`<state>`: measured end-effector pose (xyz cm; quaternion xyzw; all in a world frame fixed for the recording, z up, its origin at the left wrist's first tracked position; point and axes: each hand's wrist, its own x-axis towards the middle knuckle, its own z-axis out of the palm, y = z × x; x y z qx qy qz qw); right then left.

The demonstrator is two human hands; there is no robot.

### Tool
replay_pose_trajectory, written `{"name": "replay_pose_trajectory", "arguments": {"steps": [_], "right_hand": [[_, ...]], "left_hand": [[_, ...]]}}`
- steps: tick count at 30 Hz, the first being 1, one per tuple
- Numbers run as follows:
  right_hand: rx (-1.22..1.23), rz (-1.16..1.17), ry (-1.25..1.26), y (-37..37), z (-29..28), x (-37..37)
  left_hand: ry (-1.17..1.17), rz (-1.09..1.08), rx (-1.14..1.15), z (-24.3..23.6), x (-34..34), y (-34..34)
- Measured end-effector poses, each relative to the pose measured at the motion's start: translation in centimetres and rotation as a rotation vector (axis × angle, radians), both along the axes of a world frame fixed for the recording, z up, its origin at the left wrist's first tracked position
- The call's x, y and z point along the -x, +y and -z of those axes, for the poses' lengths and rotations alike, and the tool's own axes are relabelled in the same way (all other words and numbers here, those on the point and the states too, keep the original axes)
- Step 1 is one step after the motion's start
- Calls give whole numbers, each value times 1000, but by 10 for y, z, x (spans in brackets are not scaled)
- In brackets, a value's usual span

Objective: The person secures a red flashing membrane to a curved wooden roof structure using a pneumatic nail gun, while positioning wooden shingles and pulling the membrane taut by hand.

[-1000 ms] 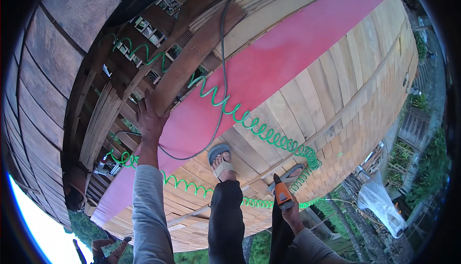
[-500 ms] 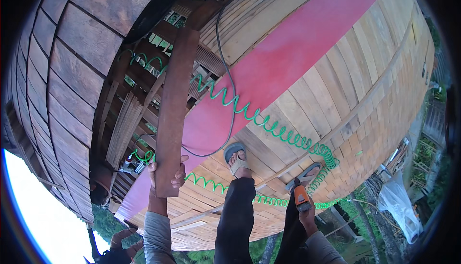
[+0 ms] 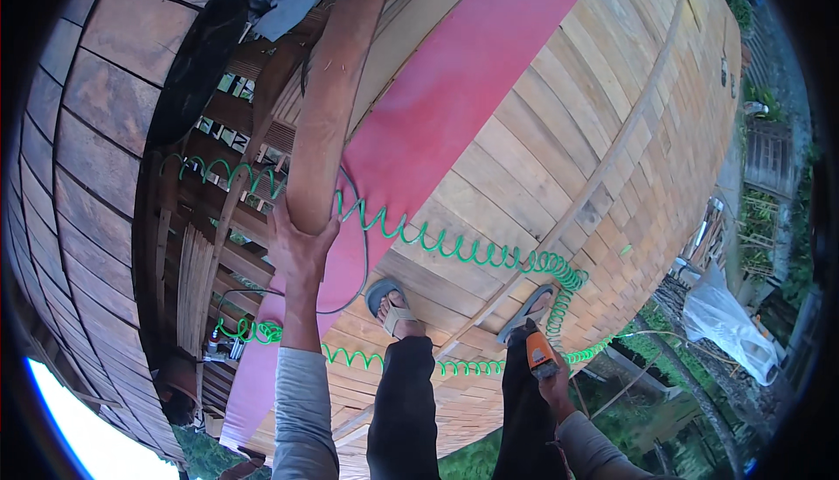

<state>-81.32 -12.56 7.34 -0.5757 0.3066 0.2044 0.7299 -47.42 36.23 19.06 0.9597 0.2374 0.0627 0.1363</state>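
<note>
My left hand (image 3: 301, 248) grips the near end of a long brown wooden board (image 3: 336, 96), its fingers and thumb wrapped round the sides. The board points away from me, above the gap in the roof and the edge of the pink strip (image 3: 472, 87). Low on the right, my right hand (image 3: 552, 388) is closed round an orange and black power tool (image 3: 540, 356), held beside my right leg; its exact kind is not clear. A green coiled hose (image 3: 419, 234) runs behind the board and across the planks.
My sandalled feet (image 3: 398, 310) stand on pale wooden planks (image 3: 489, 209). On the left, dark beams (image 3: 232, 257) show through an open gap beside brown roof tiles (image 3: 105, 131). A thin dark cable loops over the pink strip. A white plastic bag (image 3: 730, 323) hangs at the right.
My left hand has pushed the board farther away, and its arm is now more stretched out. The view has shifted right. My right hand keeps the power tool low by my leg.
</note>
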Motion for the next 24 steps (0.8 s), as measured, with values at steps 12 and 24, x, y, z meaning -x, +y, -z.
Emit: {"name": "replay_pose_trajectory", "arguments": {"steps": [12,24], "right_hand": [[51,-119,56,36,-8,22],[128,-260,-120,7,1,-9]], "left_hand": [[23,-76,118,48,-7,-5],[-63,-28,53,50,37,16]]}}
